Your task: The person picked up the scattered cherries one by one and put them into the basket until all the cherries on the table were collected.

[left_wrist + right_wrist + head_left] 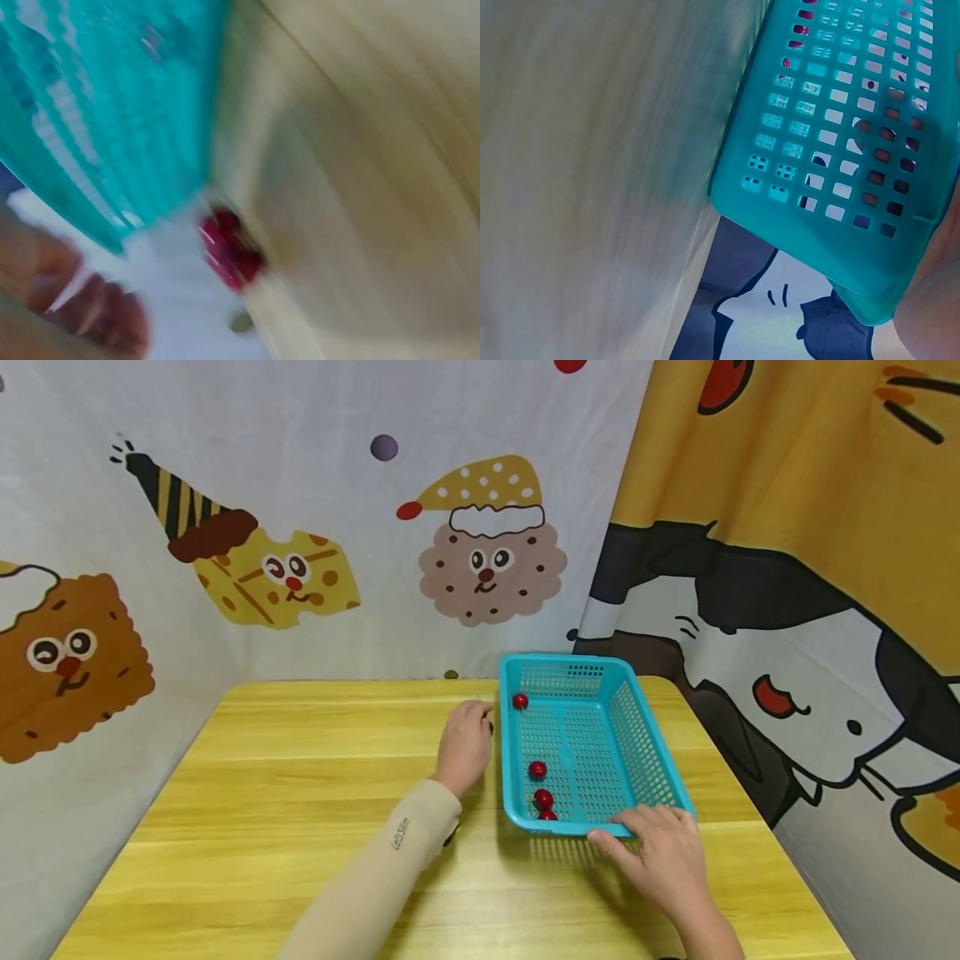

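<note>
A turquoise plastic basket [510, 752] stands on the table, with several red cherries [537, 769] along its left side. Just outside its left wall is my left hand [462, 747], fingers loosely bent. Dark red cherries [229, 247] lie on the table beyond the basket in the left wrist view, apart from the fingers [112, 315] and blurred. In the head view the hand mostly covers them. At the basket's near right corner, my right hand [663, 856] grips the rim, its thumb on the outside. The right wrist view shows only part of that hand at the right edge.
The wooden table [300, 777] extends left of the basket. Behind it hangs a pale curtain [315, 410] with cartoon prints, and a yellow one with a cartoon animal hangs on the right. The basket's far end sits close to the table's back edge.
</note>
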Tool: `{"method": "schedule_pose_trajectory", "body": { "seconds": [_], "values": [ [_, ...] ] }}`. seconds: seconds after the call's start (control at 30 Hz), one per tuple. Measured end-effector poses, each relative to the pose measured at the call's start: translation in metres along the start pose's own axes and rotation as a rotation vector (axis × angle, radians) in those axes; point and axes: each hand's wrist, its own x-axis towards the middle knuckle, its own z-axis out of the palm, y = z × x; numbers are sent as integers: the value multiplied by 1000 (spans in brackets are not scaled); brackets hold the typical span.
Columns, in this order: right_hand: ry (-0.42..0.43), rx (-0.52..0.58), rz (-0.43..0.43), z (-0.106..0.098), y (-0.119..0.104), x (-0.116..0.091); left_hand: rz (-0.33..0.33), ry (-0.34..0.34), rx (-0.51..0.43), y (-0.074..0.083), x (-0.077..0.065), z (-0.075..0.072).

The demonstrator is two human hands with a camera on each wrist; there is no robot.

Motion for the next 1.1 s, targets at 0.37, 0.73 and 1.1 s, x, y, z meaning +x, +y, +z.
{"method": "schedule_pose_trajectory", "body": {
  "seconds": [0.37,0.73,1.1],
  "values": [
    [17,-2,-7,1,1,1,16,-283,347,-34,-7,6],
    [12,-7,1,1,1,1,-25,-249,338,-48,-12,6],
    [9,-10,6,0,0,1,-71,-147,240,-27,-1,-15]
  ]
}}
